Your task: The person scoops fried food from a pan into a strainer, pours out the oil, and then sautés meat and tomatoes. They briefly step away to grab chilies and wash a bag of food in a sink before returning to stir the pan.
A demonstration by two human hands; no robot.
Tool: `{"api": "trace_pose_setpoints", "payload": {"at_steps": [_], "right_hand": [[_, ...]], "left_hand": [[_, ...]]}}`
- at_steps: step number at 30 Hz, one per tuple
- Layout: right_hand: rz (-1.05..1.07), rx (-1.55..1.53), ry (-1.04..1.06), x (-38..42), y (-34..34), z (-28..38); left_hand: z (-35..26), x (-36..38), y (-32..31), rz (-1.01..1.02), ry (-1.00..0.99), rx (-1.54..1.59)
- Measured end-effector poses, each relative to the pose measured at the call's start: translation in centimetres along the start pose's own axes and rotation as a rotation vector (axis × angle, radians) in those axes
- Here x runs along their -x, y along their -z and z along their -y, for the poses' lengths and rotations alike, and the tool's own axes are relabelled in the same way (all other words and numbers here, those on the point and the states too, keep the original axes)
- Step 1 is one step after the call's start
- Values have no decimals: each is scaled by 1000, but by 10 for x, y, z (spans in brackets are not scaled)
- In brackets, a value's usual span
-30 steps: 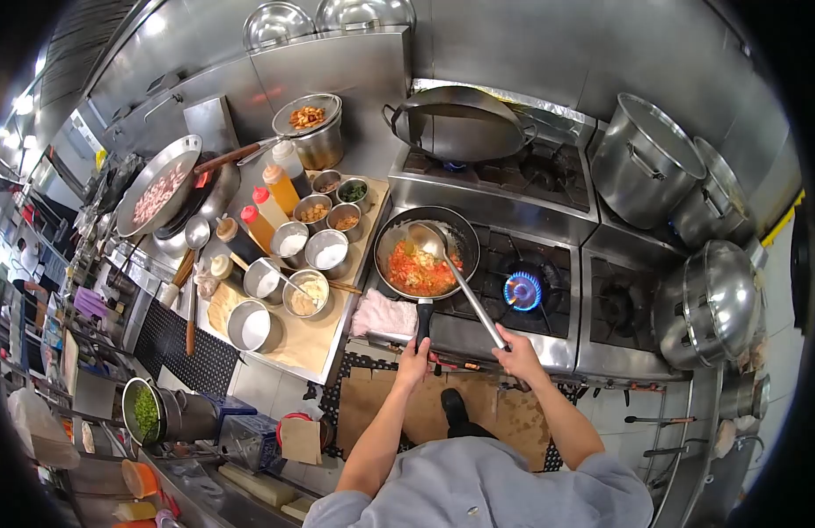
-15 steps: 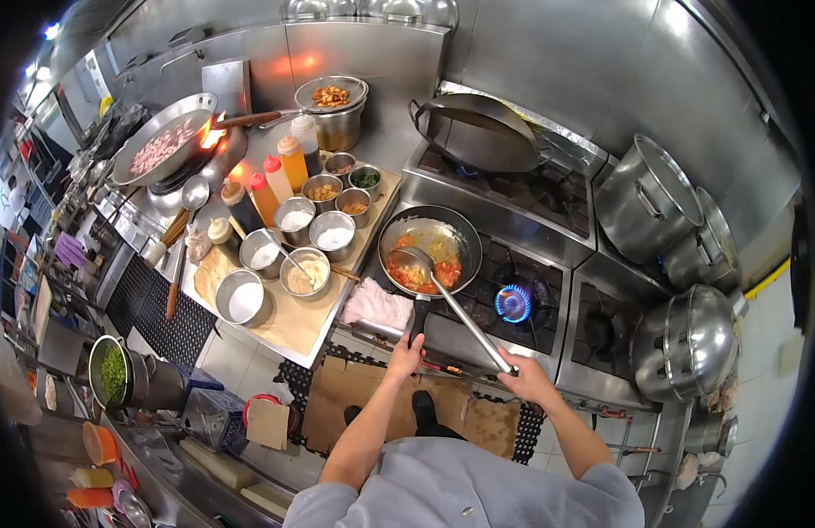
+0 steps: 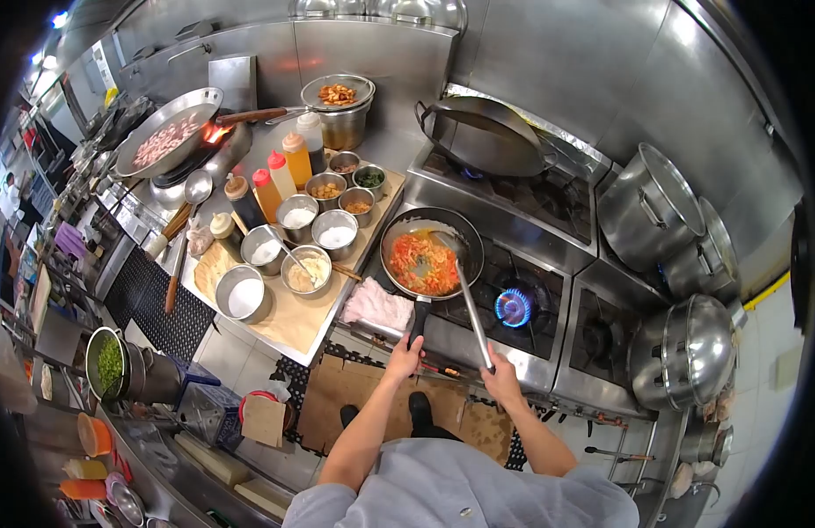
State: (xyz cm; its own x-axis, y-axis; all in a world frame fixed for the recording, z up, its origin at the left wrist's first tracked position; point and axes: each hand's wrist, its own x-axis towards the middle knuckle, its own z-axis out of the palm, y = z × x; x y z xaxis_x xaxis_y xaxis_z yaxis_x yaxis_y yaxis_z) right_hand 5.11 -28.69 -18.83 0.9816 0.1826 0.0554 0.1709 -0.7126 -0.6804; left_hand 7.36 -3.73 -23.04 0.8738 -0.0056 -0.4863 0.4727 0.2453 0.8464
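A dark frying pan (image 3: 391,236) sits on the front stove, its black handle toward me. My left hand (image 3: 406,357) is closed around that handle. Inside the pan lies a red and yellow chopped mixture (image 3: 425,264), spread over the bottom. My right hand (image 3: 500,377) grips the end of a long metal ladle (image 3: 473,315), whose head rests in the pan at the upper right of the food. Left of the handle a folded pinkish cloth (image 3: 379,304) lies on the stove edge. A blue-flamed burner (image 3: 513,308) burns to the pan's right.
Several metal cups, one a white-powder cup (image 3: 243,296), and squeeze bottles (image 3: 296,158) crowd a tray (image 3: 288,339) at left. Behind stands a large wok (image 3: 486,132); another wok (image 3: 170,132) with meat sits by a flame. Stock pots (image 3: 649,202) stand at right.
The ladle's head has moved from the left of the pan to its upper right, and my right hand has shifted left. The food is spread more evenly. My left hand stays on the handle.
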Motion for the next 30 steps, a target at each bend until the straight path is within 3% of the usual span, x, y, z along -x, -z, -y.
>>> {"api": "trace_pose_setpoints", "payload": {"at_steps": [1,3,5,10,17,21,23,25,28,30], "right_hand": [[2,1,5,0,7,9],[226,-402,-421,4,24,26],[-3,-91,59,-13,19,11],[-6,192,151,-86,20,-3],[351,131,85,-51,87,40],[355,11,66,-10,122,64],[456,-22,-122,-2,126,64],[440,54,-98,-5,109,49],[195,57,89,-20,84,34],[159,65,19,-28,68,29]], "left_hand": [[0,1,0,-6,8,-3],[-2,-1,0,-14,16,-6],[2,0,1,-4,15,-25],[7,-5,1,4,24,-27],[-3,4,-2,-41,20,-34],[-4,4,-2,-43,39,-36],[2,-2,1,-5,38,-9],[3,-1,3,13,43,12],[-2,3,1,15,47,21],[-11,8,0,7,49,-6]]}}
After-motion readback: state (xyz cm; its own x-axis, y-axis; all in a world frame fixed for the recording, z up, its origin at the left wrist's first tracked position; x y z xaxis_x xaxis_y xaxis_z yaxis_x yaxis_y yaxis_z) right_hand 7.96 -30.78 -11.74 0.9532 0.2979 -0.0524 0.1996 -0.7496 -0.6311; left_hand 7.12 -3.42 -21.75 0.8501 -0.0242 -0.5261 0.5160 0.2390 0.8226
